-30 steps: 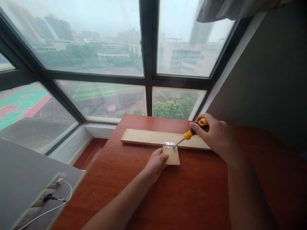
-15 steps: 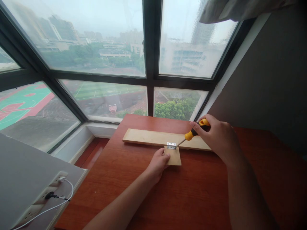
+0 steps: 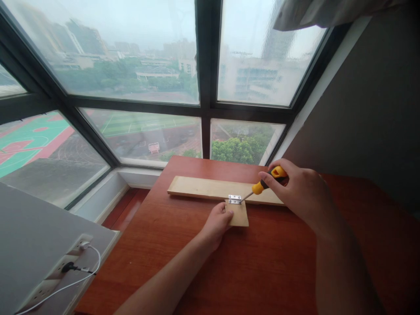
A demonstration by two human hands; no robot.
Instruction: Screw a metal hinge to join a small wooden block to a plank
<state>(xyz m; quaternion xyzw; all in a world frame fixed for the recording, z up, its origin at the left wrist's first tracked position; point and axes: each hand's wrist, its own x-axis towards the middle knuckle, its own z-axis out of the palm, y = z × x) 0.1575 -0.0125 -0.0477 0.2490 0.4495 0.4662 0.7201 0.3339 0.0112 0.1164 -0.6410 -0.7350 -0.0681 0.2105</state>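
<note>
A small wooden board (image 3: 239,216) is gripped at its left edge by my left hand (image 3: 219,222), thumb on top. A silver hinge (image 3: 234,199) joins its far edge to a long wooden plank (image 3: 200,187) lying across the table. My right hand (image 3: 300,186) is closed around the yellow and black handle of a screwdriver (image 3: 259,187). The screwdriver slants down to the left, its tip at the right side of the hinge's near leaf. Screw heads show on the hinge; the exact contact at the tip is too small to make out.
The reddish-brown wooden table (image 3: 262,262) fills the lower middle. Windows (image 3: 138,135) rise behind it. At the left, a low wall carries sockets (image 3: 61,267) with a white cable (image 3: 98,258) plugged in. A grey cloth (image 3: 315,13) hangs at top right.
My right hand has shifted slightly, its fingers and wrist turned a little on the screwdriver handle. The left hand, small board and plank stay nearly still.
</note>
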